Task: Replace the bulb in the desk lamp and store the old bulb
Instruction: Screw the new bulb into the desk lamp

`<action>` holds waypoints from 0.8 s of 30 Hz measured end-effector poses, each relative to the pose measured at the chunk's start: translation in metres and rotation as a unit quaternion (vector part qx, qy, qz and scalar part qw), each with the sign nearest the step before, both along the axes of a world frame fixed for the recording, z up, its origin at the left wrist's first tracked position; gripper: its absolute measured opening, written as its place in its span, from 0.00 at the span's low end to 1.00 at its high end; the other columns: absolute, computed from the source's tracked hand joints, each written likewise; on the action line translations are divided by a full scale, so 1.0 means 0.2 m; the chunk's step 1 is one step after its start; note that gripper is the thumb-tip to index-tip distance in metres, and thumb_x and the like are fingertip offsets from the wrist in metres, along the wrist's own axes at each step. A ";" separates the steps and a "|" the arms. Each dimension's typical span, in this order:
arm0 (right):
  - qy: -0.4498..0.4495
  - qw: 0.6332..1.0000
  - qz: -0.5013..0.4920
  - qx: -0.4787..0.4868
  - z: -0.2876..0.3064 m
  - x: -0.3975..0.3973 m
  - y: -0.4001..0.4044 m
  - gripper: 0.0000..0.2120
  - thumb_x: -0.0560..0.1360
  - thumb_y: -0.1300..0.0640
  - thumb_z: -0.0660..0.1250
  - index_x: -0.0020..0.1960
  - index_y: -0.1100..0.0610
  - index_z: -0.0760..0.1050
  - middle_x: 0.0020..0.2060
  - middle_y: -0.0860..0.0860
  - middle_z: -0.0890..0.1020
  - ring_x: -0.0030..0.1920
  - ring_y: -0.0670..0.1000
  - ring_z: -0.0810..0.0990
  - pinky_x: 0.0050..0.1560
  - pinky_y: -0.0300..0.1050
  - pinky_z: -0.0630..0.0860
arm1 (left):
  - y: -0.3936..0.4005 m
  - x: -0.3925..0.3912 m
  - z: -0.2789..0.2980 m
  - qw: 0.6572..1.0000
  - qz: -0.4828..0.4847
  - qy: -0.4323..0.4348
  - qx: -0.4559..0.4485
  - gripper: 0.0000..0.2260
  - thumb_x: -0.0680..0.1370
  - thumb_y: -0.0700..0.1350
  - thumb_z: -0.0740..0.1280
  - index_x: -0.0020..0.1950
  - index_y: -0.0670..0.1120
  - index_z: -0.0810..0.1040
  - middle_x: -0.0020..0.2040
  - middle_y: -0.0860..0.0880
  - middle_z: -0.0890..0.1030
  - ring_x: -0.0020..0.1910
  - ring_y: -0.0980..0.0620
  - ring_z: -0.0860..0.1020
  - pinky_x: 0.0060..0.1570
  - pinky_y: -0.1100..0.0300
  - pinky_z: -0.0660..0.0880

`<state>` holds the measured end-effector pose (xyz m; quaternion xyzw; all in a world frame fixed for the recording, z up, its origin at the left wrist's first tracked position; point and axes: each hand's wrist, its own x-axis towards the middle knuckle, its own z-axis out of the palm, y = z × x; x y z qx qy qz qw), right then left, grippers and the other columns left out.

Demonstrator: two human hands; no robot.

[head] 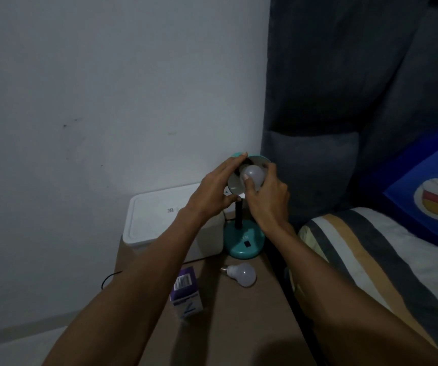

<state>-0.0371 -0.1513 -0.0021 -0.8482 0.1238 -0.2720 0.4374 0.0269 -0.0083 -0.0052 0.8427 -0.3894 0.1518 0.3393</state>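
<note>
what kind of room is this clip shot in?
Most likely a bedroom. A striped pillow and a blue cartoon cushion lie on a bed at right, and a teal desk lamp stands on a small bedside table against the wall.

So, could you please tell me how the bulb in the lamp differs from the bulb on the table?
The bulb in the lamp sits inside the shade, gripped by the right hand; the bulb on the table lies loose on its side. The first's base is hidden; the second's screw base shows. Both are frosted white globes.
</note>
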 end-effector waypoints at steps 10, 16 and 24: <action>0.007 0.999 0.023 -0.045 -0.02 -0.02 0.01 0.25 0.76 0.55 0.71 0.71 0.54 0.68 0.67 0.56 0.69 0.59 0.57 0.77 0.48 0.42 0.72 | 0.00 0.00 -0.01 1.000 -0.009 0.001 -0.011 0.44 0.72 0.37 0.80 0.83 0.45 0.62 0.80 0.46 0.67 0.78 0.49 0.68 0.71 0.47 0.74; 0.009 1.000 -0.022 0.018 0.01 0.00 0.02 0.21 0.79 0.42 0.64 0.65 0.56 0.70 0.56 0.59 0.81 0.52 0.58 0.82 0.47 0.52 0.81 | -0.01 -0.01 -0.01 1.000 -0.012 -0.017 -0.018 0.41 0.74 0.40 0.79 0.82 0.41 0.63 0.80 0.45 0.68 0.79 0.49 0.67 0.73 0.47 0.72; -0.016 1.000 0.025 0.003 0.00 -0.01 0.04 0.24 0.75 0.52 0.72 0.68 0.53 0.70 0.64 0.56 0.70 0.58 0.54 0.75 0.50 0.42 0.72 | -0.01 0.00 -0.02 1.000 -0.015 -0.009 -0.026 0.41 0.74 0.38 0.79 0.82 0.42 0.62 0.80 0.45 0.68 0.79 0.48 0.67 0.74 0.46 0.71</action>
